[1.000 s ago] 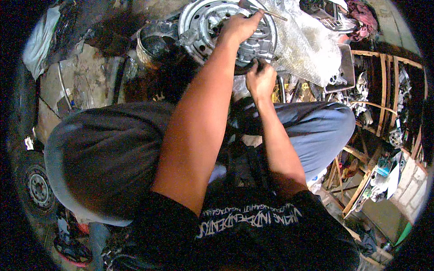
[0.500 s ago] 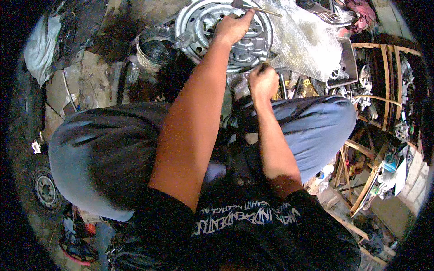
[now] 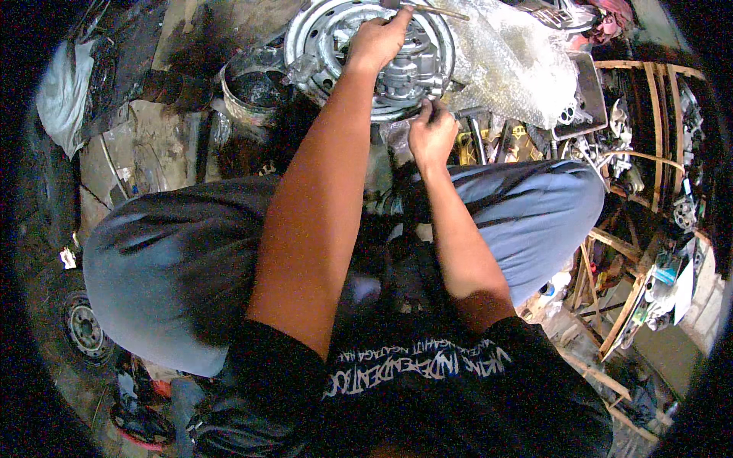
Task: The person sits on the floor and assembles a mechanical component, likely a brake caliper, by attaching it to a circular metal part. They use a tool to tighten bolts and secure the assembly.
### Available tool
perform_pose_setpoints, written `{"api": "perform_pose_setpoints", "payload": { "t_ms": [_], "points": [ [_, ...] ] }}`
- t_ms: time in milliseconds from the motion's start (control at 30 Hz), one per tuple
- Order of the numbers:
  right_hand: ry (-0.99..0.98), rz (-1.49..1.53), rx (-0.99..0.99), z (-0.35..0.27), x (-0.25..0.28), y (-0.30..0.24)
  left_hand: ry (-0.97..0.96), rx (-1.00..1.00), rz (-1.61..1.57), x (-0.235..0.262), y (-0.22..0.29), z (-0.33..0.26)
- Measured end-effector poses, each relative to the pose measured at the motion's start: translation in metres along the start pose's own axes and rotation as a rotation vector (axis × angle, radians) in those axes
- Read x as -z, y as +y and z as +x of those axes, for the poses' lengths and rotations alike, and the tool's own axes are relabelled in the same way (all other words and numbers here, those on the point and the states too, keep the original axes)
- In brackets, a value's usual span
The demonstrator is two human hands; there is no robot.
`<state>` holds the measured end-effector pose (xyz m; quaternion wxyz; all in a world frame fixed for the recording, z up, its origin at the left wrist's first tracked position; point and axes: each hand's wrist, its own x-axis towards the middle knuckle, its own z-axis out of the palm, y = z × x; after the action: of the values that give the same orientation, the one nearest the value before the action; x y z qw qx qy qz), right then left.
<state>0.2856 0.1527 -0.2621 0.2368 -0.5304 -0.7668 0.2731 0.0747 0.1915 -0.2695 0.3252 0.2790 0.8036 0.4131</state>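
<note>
Meanwhile both hands, left hand (image 3: 376, 42) and right hand (image 3: 431, 133), rest on the metal housing (image 3: 408, 65).

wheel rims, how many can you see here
2. One silver steel wheel rim lies at the top under both hands; a smaller wheel rim sits at the lower left edge. Clutter may hide others.
</note>
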Motion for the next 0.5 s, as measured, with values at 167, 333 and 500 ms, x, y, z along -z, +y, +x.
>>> {"api": "perform_pose_setpoints", "payload": {
  "t_ms": [167,333,500],
  "points": [
    [-0.027,0.084,-0.011,0.003,0.005,0.022,0.098,0.203,-0.07,0.0,0.011,-0.004],
    [0.016,0.036,-0.079,0.006,0.007,0.034,-0.01,0.336,-0.206,0.014,0.037,-0.015],
    [-0.049,0.247,0.059,0.007,0.01,0.015,0.249,0.28,-0.165,0.016,-0.006,0.01]
  ]
}}
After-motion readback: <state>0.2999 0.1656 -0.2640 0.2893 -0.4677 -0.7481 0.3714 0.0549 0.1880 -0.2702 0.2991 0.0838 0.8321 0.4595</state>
